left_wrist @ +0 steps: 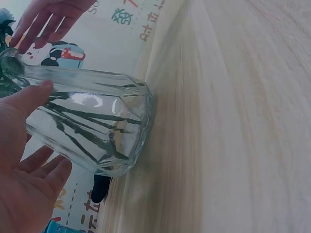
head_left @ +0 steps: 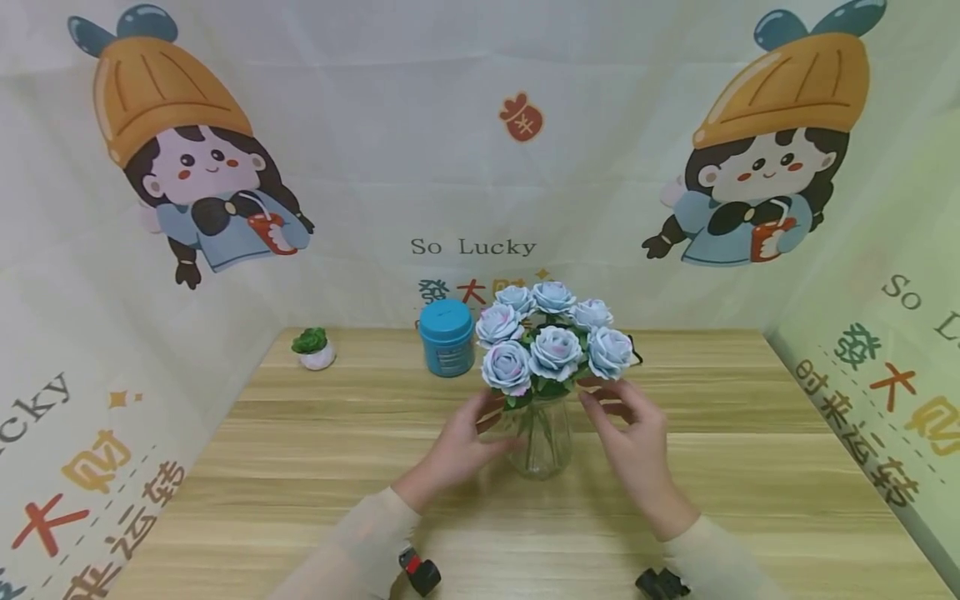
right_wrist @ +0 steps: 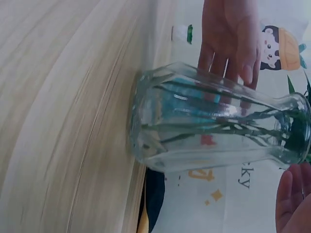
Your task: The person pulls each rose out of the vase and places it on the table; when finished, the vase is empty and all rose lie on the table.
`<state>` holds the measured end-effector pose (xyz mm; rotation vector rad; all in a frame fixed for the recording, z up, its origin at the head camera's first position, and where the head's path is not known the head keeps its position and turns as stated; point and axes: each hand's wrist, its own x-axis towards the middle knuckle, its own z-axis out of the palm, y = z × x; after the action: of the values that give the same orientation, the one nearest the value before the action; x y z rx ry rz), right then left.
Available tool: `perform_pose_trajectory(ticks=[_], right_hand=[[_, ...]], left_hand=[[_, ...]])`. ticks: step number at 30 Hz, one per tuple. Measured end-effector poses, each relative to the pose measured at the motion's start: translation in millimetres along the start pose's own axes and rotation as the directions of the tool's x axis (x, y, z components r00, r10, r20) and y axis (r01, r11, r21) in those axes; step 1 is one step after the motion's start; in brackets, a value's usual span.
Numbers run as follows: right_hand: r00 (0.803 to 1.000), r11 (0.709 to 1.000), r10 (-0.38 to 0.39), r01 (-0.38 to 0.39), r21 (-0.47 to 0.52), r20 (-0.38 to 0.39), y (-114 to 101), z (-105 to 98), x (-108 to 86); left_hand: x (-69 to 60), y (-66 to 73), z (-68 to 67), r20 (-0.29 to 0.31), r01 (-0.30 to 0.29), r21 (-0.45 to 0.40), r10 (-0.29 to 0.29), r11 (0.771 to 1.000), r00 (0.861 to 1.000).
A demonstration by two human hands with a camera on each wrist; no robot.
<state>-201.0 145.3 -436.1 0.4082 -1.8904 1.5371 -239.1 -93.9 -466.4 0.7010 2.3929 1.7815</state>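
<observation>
A clear glass vase (head_left: 542, 446) stands upright on the table, with green stems inside it. Pale blue artificial roses (head_left: 556, 353) fan out above its rim. My left hand (head_left: 463, 448) is at the vase's left side, its thumb along the glass and its fingers loosely extended; whether they touch it is hard to tell. On the other side, just below the blooms, my right hand (head_left: 630, 429) has its fingers loosely bent near the vase's neck, holding nothing. The left wrist view shows the stems through the vase (left_wrist: 92, 121). In the right wrist view, the left hand (right_wrist: 231, 39) is beyond the vase.
Left of the flowers stands a blue lidded jar (head_left: 447, 340). A small potted succulent (head_left: 315, 348) sits at the table's back left. Behind the vase lies a dark object (right_wrist: 154, 199), mostly hidden. Printed cloth (head_left: 360, 167) hangs around the wooden table (head_left: 315, 467).
</observation>
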Motion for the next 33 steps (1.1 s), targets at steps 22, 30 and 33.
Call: perform_pose_trajectory(ticks=[22,30,33], right_hand=[[0.990,0.999,0.029,-0.025,0.028,-0.141,-1,15,8.5],[0.978,1.000,-0.028,0.029,0.001,-0.206,2,19,10.2],[0.976,1.000,-0.025,0.029,0.013,-0.218,0,19,12.3]], left_hand=[[5.0,-6.6,5.6,-0.045,-0.024,0.017,0.025,1.000,0.999],[4.4,-5.6,4.9,-0.051,-0.003,0.015,0.004,1.000,0.999],[4.6,-6.4,4.8,-0.050,-0.008,0.014,0.009,1.000,0.999]])
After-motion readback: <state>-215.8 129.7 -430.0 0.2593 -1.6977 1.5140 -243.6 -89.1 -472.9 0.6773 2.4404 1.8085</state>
